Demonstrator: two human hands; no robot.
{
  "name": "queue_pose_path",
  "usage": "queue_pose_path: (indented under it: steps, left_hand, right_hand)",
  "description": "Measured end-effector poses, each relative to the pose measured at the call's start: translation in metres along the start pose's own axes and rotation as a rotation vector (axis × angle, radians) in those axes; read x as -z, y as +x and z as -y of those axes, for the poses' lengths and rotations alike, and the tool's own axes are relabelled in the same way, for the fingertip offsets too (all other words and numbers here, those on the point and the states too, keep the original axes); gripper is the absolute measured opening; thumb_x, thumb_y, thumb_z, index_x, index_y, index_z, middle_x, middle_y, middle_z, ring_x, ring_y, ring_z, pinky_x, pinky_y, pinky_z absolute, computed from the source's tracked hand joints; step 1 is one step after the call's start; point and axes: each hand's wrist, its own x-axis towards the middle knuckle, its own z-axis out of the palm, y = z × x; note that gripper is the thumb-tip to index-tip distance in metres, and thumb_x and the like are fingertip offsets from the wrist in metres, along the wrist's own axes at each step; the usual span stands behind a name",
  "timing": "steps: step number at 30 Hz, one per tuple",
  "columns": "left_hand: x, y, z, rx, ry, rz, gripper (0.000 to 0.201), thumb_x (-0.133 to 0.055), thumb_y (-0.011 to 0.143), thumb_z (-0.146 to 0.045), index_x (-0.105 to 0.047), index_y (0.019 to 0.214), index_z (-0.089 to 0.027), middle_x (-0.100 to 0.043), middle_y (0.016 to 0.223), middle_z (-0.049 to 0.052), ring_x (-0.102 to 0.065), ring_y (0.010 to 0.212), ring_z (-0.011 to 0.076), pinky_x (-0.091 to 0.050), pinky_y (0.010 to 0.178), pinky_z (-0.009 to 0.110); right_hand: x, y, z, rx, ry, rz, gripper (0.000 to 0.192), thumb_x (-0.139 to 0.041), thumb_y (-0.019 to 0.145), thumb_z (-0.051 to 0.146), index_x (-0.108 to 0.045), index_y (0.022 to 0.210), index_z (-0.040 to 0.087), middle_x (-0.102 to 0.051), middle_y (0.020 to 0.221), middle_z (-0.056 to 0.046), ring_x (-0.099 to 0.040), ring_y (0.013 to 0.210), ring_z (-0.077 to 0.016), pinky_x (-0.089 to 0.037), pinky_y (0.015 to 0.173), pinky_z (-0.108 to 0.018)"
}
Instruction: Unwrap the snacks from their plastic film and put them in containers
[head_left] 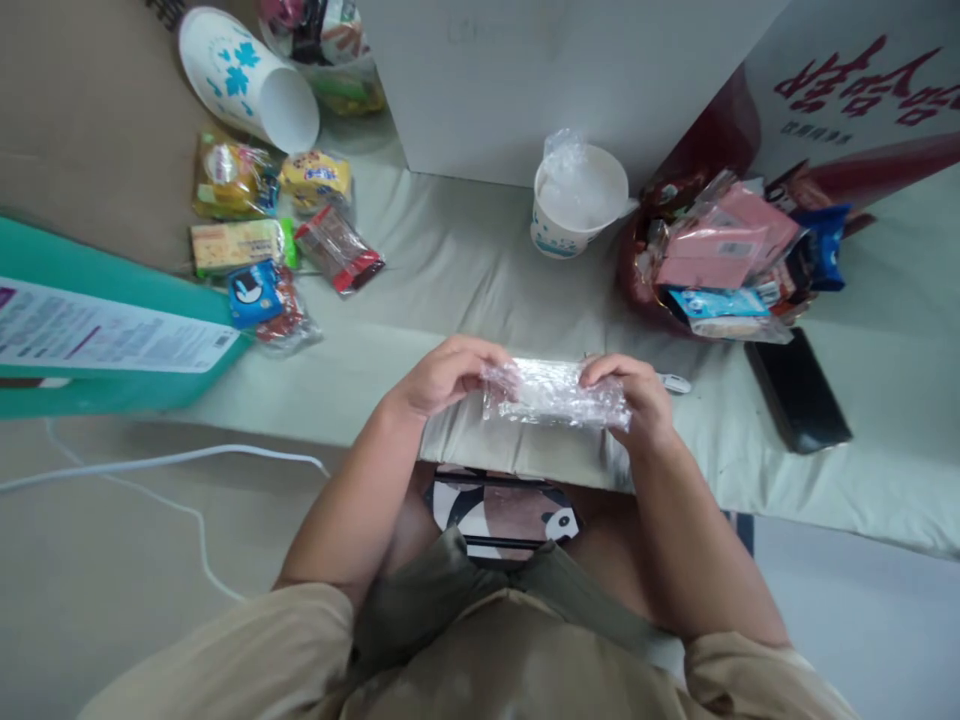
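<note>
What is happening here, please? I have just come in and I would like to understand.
A person holds a clear, crinkled plastic wrapper between both hands, the left hand at one end and the right hand at the other. Whether anything is inside is hard to tell. Beyond the hands, a paper cup stands upright with crumpled clear plastic in it. To the right are a red bowl heaped with packets and a black phone.

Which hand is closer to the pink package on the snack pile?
Right. In the picture, the right hand is below and left of the pink package, holding the right end of the clear plastic wrapper; the left hand is farther left, at its other end.
</note>
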Motion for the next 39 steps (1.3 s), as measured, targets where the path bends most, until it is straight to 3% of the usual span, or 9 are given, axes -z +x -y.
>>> queue_pose_path:
  steps: [3,9,16,19,22,27,30,34,39]
  left_hand:
    - [0.006,0.008,0.004,-0.084,0.267,-0.058,0.036,-0.059,0.086,-0.044,-0.074,0.067,-0.017,-0.075,0.080,0.010,-0.069,0.076,0.0198,-0.057,0.073,0.034]
    - [-0.008,0.017,0.014,-0.493,0.857,-0.613,0.019,-0.065,0.081,-0.020,-0.069,0.100,-0.020,-0.071,0.105,0.007,-0.067,0.101,0.0192,-0.056,0.092,0.035]
    - [-0.035,0.011,0.010,-0.215,0.524,-0.071,0.044,-0.070,0.085,-0.039,-0.065,0.124,-0.018,-0.073,0.120,0.010,-0.069,0.105,0.0222,-0.055,0.093,0.034]
    - [-0.032,0.007,0.004,-0.189,0.397,0.046,0.020,-0.059,0.089,-0.030,-0.072,0.099,-0.018,-0.073,0.108,0.008,-0.068,0.098,0.0198,-0.052,0.088,0.032]
    - [-0.027,0.004,0.002,-0.245,0.325,0.046,0.018,-0.063,0.086,-0.031,-0.072,0.097,-0.020,-0.069,0.104,0.007,-0.066,0.097,0.0194,-0.051,0.087,0.032]
    - [-0.022,0.001,0.002,-0.219,0.229,-0.321,0.027,-0.066,0.085,-0.032,-0.066,0.110,-0.022,-0.067,0.118,0.009,-0.065,0.110,0.0197,-0.050,0.095,0.033]
    - [-0.017,0.001,-0.001,-0.210,0.206,-0.339,0.019,-0.065,0.085,-0.031,-0.065,0.100,-0.021,-0.070,0.106,0.007,-0.066,0.100,0.0175,-0.051,0.090,0.030]
    - [-0.012,0.003,-0.006,-0.217,0.200,-0.365,0.010,-0.064,0.084,-0.029,-0.064,0.088,-0.019,-0.068,0.088,0.003,-0.064,0.085,0.0143,-0.051,0.083,0.028]
    - [-0.009,0.004,-0.010,-0.208,0.165,-0.363,0.011,-0.061,0.085,-0.028,-0.063,0.079,-0.019,-0.064,0.076,0.000,-0.059,0.074,0.0125,-0.049,0.076,0.027]
  right_hand:
    - [0.000,-0.002,-0.001,0.009,-0.101,-0.034,0.042,-0.062,0.080,0.062,-0.066,0.068,0.022,-0.061,0.070,-0.005,-0.057,0.069,-0.0203,-0.045,0.066,-0.036]
    - [-0.019,-0.011,-0.006,0.085,-0.327,-0.426,0.041,-0.081,0.069,0.031,-0.055,0.100,0.026,-0.058,0.087,0.002,-0.054,0.071,-0.0146,-0.043,0.068,-0.030]
    - [-0.040,-0.021,0.003,0.067,-0.060,-0.229,0.041,-0.082,0.076,0.050,-0.053,0.094,0.027,-0.056,0.081,0.003,-0.053,0.068,-0.0141,-0.044,0.063,-0.028]
    - [-0.042,-0.025,0.010,0.217,-0.332,-0.294,0.043,-0.086,0.073,0.041,-0.057,0.102,0.027,-0.063,0.104,-0.002,-0.063,0.098,-0.0195,-0.051,0.081,-0.032]
    - [-0.041,-0.021,0.029,0.292,-0.572,-0.172,0.024,-0.079,0.081,0.032,-0.060,0.094,0.026,-0.067,0.095,-0.002,-0.065,0.087,-0.0188,-0.051,0.076,-0.033]
    - [-0.039,0.050,0.103,0.495,-1.038,-0.416,0.017,-0.073,0.080,0.021,-0.058,0.074,0.023,-0.061,0.070,0.000,-0.054,0.065,-0.0143,-0.042,0.064,-0.032]
    - [-0.040,0.127,0.132,0.292,-1.385,-0.425,0.005,-0.063,0.083,0.014,-0.067,0.086,0.014,-0.074,0.096,-0.009,-0.069,0.099,-0.0223,-0.045,0.086,-0.037]
    - [-0.039,0.207,0.114,-0.025,-1.440,-0.149,0.018,-0.060,0.075,0.018,-0.066,0.070,0.002,-0.077,0.101,-0.015,-0.065,0.123,-0.0349,-0.043,0.086,-0.041]
    - [-0.024,0.247,0.078,-0.014,-1.136,-0.125,0.054,-0.051,0.080,0.033,-0.045,0.037,0.002,-0.073,0.079,-0.013,-0.072,0.100,-0.0243,-0.038,0.061,-0.029]
